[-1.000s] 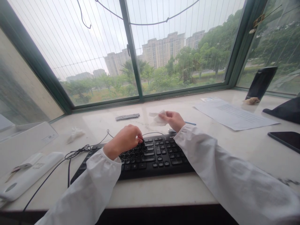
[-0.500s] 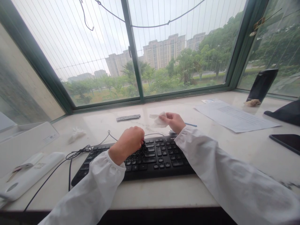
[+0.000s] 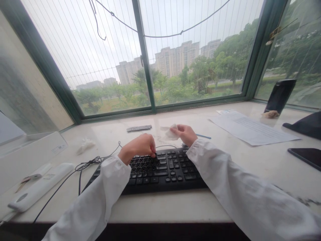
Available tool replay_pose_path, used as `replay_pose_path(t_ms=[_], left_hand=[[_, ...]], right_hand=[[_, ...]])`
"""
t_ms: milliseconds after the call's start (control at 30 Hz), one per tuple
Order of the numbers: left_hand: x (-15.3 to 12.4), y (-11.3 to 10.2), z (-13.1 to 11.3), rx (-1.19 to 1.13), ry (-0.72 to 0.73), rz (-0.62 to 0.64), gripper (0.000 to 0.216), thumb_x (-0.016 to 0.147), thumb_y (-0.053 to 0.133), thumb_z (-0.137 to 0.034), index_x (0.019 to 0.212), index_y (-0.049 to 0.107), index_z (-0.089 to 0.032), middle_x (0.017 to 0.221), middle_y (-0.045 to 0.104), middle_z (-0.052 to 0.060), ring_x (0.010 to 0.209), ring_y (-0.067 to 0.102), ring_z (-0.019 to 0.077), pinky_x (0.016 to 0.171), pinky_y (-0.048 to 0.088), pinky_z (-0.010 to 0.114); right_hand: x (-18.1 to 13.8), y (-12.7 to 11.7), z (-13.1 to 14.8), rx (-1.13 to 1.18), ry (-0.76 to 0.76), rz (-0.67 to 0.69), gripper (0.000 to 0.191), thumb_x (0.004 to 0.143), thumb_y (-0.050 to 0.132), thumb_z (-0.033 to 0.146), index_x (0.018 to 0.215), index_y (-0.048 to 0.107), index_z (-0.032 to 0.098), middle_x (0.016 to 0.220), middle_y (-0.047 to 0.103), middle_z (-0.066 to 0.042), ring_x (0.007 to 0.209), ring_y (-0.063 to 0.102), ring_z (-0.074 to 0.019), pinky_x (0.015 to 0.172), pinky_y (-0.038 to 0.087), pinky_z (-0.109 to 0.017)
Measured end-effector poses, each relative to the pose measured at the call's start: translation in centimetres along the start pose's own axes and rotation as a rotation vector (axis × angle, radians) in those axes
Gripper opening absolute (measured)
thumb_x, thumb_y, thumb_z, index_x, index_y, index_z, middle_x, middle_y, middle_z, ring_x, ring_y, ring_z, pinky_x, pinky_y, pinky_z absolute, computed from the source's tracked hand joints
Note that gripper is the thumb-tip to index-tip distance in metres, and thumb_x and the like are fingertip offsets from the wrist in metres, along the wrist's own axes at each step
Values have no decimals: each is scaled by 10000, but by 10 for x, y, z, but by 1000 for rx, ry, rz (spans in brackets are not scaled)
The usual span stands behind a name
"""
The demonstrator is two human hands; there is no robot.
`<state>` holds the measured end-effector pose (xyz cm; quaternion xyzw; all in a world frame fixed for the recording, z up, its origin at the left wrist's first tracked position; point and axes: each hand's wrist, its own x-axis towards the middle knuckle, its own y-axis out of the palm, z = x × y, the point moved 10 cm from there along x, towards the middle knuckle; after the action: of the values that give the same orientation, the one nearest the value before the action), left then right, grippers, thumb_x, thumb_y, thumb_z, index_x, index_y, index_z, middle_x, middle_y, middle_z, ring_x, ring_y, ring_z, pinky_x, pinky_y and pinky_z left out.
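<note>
A black keyboard (image 3: 160, 170) lies on the pale stone sill in front of me, its cable (image 3: 85, 165) trailing off to the left. My left hand (image 3: 139, 149) rests curled on the keyboard's top rows, fingertips pinched at a key near the back edge. Whether it holds anything small I cannot tell. My right hand (image 3: 187, 134) hovers just behind the keyboard, gripping a crumpled white tissue (image 3: 170, 131). Both arms wear white sleeves.
A small metal tool (image 3: 139, 128) lies behind the keyboard, a blue pen (image 3: 203, 136) to its right. Printed paper (image 3: 250, 129), a dark stand (image 3: 279, 95) and a black phone (image 3: 306, 156) sit at right. A crumpled tissue (image 3: 85, 145), white remote (image 3: 41, 189) and white box (image 3: 32, 155) at left.
The view has tilted and shifted slightly. My left hand has slid a little toward the keyboard's back edge. My right hand still holds the tissue in about the same place.
</note>
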<state>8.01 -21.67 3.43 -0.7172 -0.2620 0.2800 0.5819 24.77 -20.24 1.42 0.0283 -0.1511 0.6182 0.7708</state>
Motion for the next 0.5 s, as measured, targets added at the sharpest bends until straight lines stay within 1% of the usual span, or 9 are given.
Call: replay_pose_path(t_ms=[133,267,400,500], left_hand=[[-5,-3,-2,0,30,-52,89,675,739,-260,738,786,-218,714,742,17,657,644,148,643,455,235],[-7,-3,0,-9,27,-68,153,705,724,-342,759,795,-217,700,737,31,634,627,152,618,431,248],[1,4,22,-121,-49,-14,271,653,761,-446,780,797,-209,700,732,22,647,618,156,633,423,253],[10,18,42,-225,-91,88,373,602,782,-509,796,789,-190,714,724,19,686,608,160,659,422,247]], right_hand=[[1,2,0,8,-6,14,322,738,674,430,884,725,148,902,756,-88,831,697,-224,756,540,-328],[1,0,2,0,-5,0,335,730,680,438,887,724,145,903,754,-87,836,693,-220,769,536,-328],[2,-2,1,-1,1,1,348,729,684,442,901,725,143,912,754,-84,839,690,-211,764,533,-316],[3,-3,-2,-11,7,5,349,734,680,441,905,727,142,909,754,-86,837,692,-215,754,534,-317]])
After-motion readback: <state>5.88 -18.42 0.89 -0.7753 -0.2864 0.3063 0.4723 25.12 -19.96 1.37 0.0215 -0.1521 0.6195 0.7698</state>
